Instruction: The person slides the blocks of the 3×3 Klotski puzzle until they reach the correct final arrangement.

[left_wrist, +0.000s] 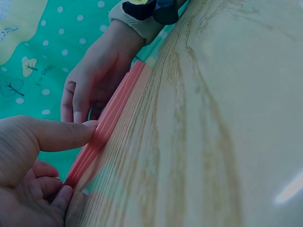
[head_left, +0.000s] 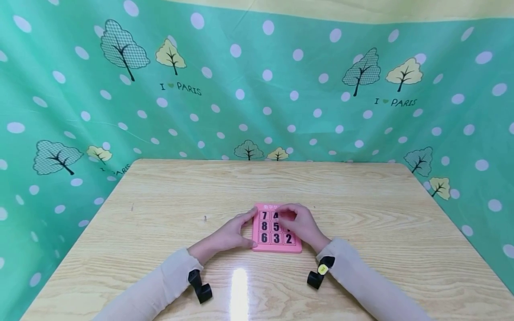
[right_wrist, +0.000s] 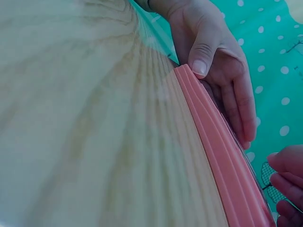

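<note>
A pink sliding number puzzle (head_left: 270,232) lies flat on the wooden table, with black digits on its square tiles; 7, 8, 5, 6, 3 and 2 are readable. My left hand (head_left: 230,233) holds the puzzle at its left side, thumb by the near corner and fingers by the far corner. Over the upper right tiles is my right hand (head_left: 299,222), its bent fingertips close over the 4 and partly hiding it. In the left wrist view the left thumb (left_wrist: 66,135) presses the pink edge (left_wrist: 111,113).
The wooden table (head_left: 168,196) extends around the puzzle on all sides. A green dotted cloth (head_left: 265,102) hangs behind and beside it. Black wrist cameras sit on both sleeves, and a bright light reflection (head_left: 239,294) shows on the near tabletop.
</note>
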Tool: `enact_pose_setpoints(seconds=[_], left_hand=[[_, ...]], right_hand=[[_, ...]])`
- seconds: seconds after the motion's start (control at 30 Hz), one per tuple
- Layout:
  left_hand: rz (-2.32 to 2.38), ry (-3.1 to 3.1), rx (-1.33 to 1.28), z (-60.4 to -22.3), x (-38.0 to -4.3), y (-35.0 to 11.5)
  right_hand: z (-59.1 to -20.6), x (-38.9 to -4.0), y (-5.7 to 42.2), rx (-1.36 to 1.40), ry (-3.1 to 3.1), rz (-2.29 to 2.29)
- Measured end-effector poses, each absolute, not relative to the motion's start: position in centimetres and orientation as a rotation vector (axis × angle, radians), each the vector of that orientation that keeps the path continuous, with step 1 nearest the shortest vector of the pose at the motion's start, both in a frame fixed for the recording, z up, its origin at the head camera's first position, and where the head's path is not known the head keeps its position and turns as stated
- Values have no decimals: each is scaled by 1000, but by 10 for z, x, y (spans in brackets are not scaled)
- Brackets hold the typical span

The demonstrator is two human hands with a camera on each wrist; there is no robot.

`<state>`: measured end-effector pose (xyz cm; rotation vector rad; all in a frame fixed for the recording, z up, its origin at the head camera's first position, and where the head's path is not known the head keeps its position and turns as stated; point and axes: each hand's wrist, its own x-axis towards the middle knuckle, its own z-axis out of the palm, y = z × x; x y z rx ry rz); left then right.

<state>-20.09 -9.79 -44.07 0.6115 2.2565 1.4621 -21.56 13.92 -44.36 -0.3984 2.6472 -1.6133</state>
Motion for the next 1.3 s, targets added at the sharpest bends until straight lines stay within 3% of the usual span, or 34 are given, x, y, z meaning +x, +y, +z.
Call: enact_pose_setpoints(seconds=[1.3], left_hand=[[1450,2273,613,-442,-200,-97]], right_hand=[[-446,-226,125,-345,2734,-1436]])
